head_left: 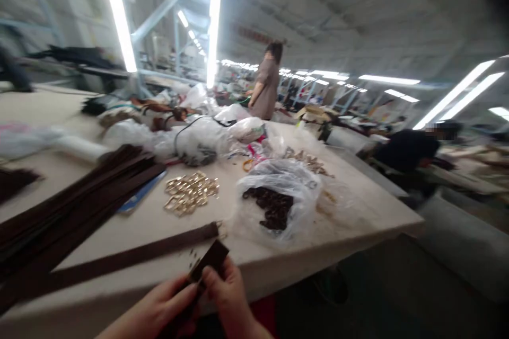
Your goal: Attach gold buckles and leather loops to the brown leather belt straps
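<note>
My left hand (170,299) and my right hand (226,286) are close together at the table's front edge, both closed on a dark brown belt strap (214,255). The strap's squared end sticks up past my right thumb, and its lower part is hidden by my hands. Just beyond lies another brown belt (159,246) with a gold buckle (221,229) at its right end. Small dark bits (193,258) are scattered on the cloth between it and my hands. Farther back sits a pile of gold buckles (191,193).
Brown straps (79,206) are heaped at the left over a blue item (141,193). A clear plastic bag (304,190) holds dark brown loops (272,206). Plastic bundles (202,137) line the back of the table (369,217). One person (266,85) stands beyond; another (409,151) bends at right.
</note>
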`<act>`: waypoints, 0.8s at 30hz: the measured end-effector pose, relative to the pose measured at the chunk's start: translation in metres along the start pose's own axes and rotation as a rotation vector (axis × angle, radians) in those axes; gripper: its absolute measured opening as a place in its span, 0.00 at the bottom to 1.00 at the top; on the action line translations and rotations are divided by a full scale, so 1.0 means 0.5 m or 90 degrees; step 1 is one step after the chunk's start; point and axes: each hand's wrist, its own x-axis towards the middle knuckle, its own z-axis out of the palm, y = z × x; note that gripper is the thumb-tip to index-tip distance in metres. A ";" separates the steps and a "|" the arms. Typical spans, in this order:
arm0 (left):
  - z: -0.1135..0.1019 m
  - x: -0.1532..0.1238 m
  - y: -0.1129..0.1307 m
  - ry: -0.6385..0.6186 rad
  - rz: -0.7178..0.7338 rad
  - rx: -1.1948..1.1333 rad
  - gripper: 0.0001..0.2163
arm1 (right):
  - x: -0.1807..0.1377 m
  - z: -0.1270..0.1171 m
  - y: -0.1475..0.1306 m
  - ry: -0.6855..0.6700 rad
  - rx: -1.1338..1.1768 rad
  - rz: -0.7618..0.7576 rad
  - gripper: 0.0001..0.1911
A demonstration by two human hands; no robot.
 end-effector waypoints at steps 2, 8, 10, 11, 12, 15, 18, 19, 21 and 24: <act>-0.016 -0.009 -0.024 -0.118 0.023 -0.020 0.18 | -0.005 0.000 0.002 0.000 0.002 0.034 0.17; -0.046 -0.007 -0.036 -0.203 0.079 -0.008 0.19 | -0.011 -0.001 0.002 -0.058 0.032 0.084 0.14; -0.050 -0.008 -0.036 -0.205 0.090 -0.016 0.19 | -0.014 0.003 -0.002 -0.092 0.039 0.095 0.16; -0.052 -0.007 -0.038 -0.206 0.094 -0.020 0.19 | -0.014 0.005 -0.003 -0.101 0.041 0.099 0.16; -0.053 -0.006 -0.040 -0.205 0.095 -0.024 0.19 | -0.014 0.007 -0.003 -0.105 0.040 0.103 0.16; -0.055 0.000 -0.048 -0.204 0.088 -0.038 0.19 | -0.010 0.009 0.001 -0.092 0.035 0.111 0.15; -0.054 0.004 -0.056 -0.210 0.083 -0.045 0.18 | -0.009 0.008 0.010 -0.067 0.027 0.109 0.14; -0.054 0.005 -0.058 -0.209 0.080 -0.042 0.18 | -0.010 0.008 0.012 -0.061 0.020 0.106 0.13; -0.055 0.005 -0.064 -0.200 0.075 -0.035 0.18 | -0.012 0.010 0.015 -0.060 0.001 0.101 0.13; -0.061 0.005 -0.070 -0.191 0.069 -0.034 0.19 | -0.015 0.017 0.014 -0.067 -0.019 0.096 0.13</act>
